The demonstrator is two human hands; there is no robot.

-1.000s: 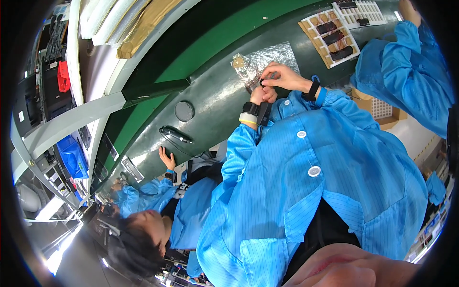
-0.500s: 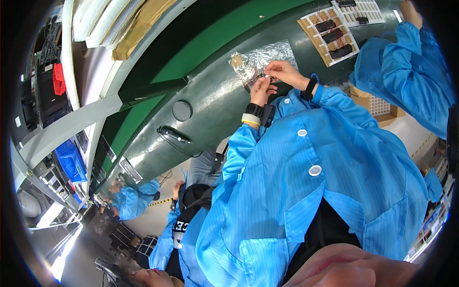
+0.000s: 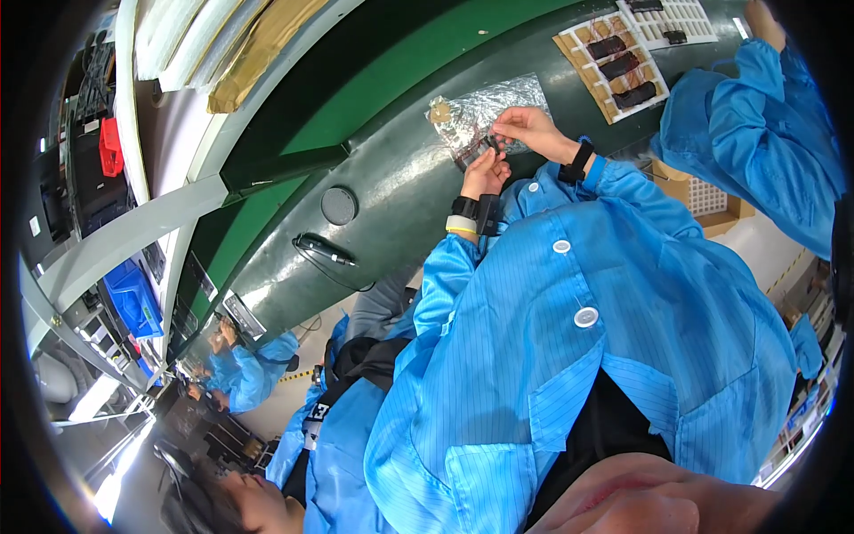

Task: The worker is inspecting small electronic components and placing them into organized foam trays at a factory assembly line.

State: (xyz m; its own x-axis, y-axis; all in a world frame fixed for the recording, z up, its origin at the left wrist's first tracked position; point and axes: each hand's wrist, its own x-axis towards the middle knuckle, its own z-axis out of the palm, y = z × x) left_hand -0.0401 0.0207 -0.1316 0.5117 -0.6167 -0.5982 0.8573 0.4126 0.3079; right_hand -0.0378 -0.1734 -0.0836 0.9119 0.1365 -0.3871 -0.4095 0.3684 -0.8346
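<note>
My left hand [image 3: 485, 174] is closed around a small dark part [image 3: 491, 143], which sticks up between thumb and fingers. Just above it, my right hand [image 3: 532, 131] makes a pinch at the part's upper end. What lies between the right fingertips is too small to make out. Both hands are over the near side of a crinkled silver bag [image 3: 511, 96] lying on the dark green table [image 3: 405, 182]. A round tan piece [image 3: 439, 111] rests at the bag's left end. Thin dark reddish strands show beside the left fingertips.
Left of my hands lie a round dark disc [image 3: 339, 206] and a black handheld tool [image 3: 325, 250] with a cable. At the far right, a white tray [image 3: 659, 83] carries several black wired parts, beside a white grid tray [image 3: 702, 24]. Co-workers in blue sit on both sides.
My left hand has lowered slightly and turned, showing more of the dark part. The right fingertips have shifted up a little. The co-worker on my left has leaned and moved an arm.
</note>
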